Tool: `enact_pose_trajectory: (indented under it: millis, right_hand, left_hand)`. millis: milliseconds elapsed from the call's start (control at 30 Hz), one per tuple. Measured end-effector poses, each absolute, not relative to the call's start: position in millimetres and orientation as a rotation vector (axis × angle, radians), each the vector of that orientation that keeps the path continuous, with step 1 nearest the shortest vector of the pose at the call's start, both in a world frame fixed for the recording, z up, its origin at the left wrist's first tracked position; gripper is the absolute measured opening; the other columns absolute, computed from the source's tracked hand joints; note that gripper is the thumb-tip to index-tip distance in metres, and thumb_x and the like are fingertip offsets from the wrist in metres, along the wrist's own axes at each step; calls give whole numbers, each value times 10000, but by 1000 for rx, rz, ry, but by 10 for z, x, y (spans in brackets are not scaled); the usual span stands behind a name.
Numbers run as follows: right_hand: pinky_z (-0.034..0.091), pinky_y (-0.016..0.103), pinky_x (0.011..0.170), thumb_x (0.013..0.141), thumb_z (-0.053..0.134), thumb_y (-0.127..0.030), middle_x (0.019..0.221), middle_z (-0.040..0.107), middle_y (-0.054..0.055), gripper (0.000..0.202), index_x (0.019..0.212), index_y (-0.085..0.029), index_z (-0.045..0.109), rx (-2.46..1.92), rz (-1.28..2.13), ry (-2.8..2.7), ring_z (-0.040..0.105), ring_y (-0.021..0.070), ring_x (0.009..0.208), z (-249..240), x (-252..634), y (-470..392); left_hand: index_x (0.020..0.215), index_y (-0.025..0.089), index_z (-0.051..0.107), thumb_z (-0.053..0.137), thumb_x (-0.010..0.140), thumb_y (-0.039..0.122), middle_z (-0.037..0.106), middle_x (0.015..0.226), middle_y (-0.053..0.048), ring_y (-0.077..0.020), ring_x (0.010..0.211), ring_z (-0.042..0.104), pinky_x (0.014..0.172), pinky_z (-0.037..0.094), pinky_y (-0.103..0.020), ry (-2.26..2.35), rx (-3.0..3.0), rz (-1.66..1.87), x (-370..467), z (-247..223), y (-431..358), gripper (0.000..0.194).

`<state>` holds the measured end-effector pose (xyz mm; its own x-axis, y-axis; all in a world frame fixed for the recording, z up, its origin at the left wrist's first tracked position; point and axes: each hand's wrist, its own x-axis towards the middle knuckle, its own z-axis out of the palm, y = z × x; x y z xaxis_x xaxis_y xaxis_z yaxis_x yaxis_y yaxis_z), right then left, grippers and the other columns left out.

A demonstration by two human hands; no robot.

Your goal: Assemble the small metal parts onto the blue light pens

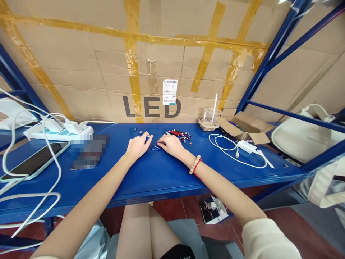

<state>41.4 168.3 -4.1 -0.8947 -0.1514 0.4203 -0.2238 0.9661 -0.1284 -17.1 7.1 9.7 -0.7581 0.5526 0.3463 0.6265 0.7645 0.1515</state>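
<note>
My left hand (pixel 138 145) is over the blue shelf, thumb and forefinger closed round a small blue and silver piece that is too small to make out fully. My right hand (pixel 171 144) rests just right of a blue carabiner (pixel 155 148), its fingertips pressed together close to the carabiner's end; whether they pinch anything is hidden. Behind the right hand lies a heap of red carabiners (pixel 178 133) with small metal parts. A copper-coloured disc (pixel 190 143) sits beside the heap. Two small metal pieces (pixel 135 130) lie behind my left hand.
On the left of the shelf (pixel 134 183) are a power strip (pixel 61 133), cables and a phone (pixel 37 160). To the right stand a plastic cup (pixel 212 114) in a holder, an open cardboard box (pixel 244 127) and a white charger (pixel 246 146). A large carton backs the shelf.
</note>
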Motion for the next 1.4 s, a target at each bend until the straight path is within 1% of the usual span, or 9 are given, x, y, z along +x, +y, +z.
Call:
enact_pose_trajectory:
  millis: [167, 333, 533, 700, 800, 1033, 1200, 1300, 1400]
  right_hand:
    - [383, 310, 852, 870, 500, -263, 856, 640, 71, 203, 857, -161, 675, 250, 200, -2705, 579, 176, 832, -22, 439, 1654]
    - [380, 306, 852, 887, 472, -262, 867, 624, 48, 189, 872, -175, 639, 250, 315, -2657, 570, 159, 823, -34, 451, 1630]
    - [401, 241, 712, 914, 410, -309, 943, 601, 43, 218, 935, -191, 592, 204, 465, -2552, 560, 145, 842, -19, 469, 1627]
    - [383, 211, 620, 915, 386, -379, 1002, 585, 13, 255, 946, -214, 578, 152, 564, -2474, 564, 124, 828, 52, 523, 1615]
    - [381, 199, 615, 915, 370, -398, 1016, 584, 5, 282, 950, -222, 587, 185, 606, -2438, 559, 113, 826, 93, 569, 1593]
    - [400, 214, 686, 886, 438, -392, 910, 623, 18, 284, 909, -195, 641, 397, 729, -2265, 546, 106, 719, 50, 558, 1579]
    - [404, 232, 648, 847, 511, -393, 837, 631, 13, 256, 822, -184, 657, 406, 792, -2184, 496, 88, 583, -16, 506, 1578]
    - [408, 227, 601, 835, 530, -392, 822, 630, 23, 248, 818, -177, 654, 426, 839, -2139, 510, 97, 596, -25, 501, 1575]
    - [406, 231, 588, 837, 531, -384, 806, 632, 15, 239, 789, -185, 653, 444, 822, -2142, 497, 92, 567, -24, 506, 1566]
  left_hand:
    - [954, 222, 503, 232, 884, 467, 675, 754, -54, -218, 778, 646, 643, 425, -262, -2675, -919, -398, -186, 84, 80, 371]
    - [957, 217, 481, 214, 885, 476, 661, 741, -43, -220, 787, 641, 635, 420, -265, -2664, -1038, -415, -156, 125, 90, 379]
    - [965, 217, 463, 213, 888, 458, 662, 893, -58, -227, 881, 623, 663, 427, -279, -2686, -1079, -429, -140, 126, 77, 355]
    - [974, 229, 464, 217, 887, 439, 666, 912, -60, -231, 900, 620, 677, 434, -289, -2733, -995, -415, -150, 127, 73, 336]
    - [967, 231, 469, 238, 878, 429, 668, 903, -57, -235, 880, 624, 652, 430, -283, -2742, -995, -374, -145, 126, 89, 317]
    - [882, 220, 494, 290, 850, 404, 655, 877, -34, -210, 842, 617, 588, 406, -246, -2663, -1137, -391, -130, 93, 120, 278]
    - [894, 212, 514, 305, 845, 368, 643, 867, -40, -203, 813, 611, 590, 409, -252, -2596, -1201, -432, -146, 41, 112, 266]
    - [945, 213, 527, 305, 851, 355, 638, 919, -50, -199, 849, 605, 621, 424, -253, -2565, -1230, -452, -148, 27, 101, 280]
    - [941, 208, 528, 319, 852, 353, 635, 924, -55, -204, 859, 604, 632, 434, -260, -2575, -1239, -452, -142, 28, 95, 270]
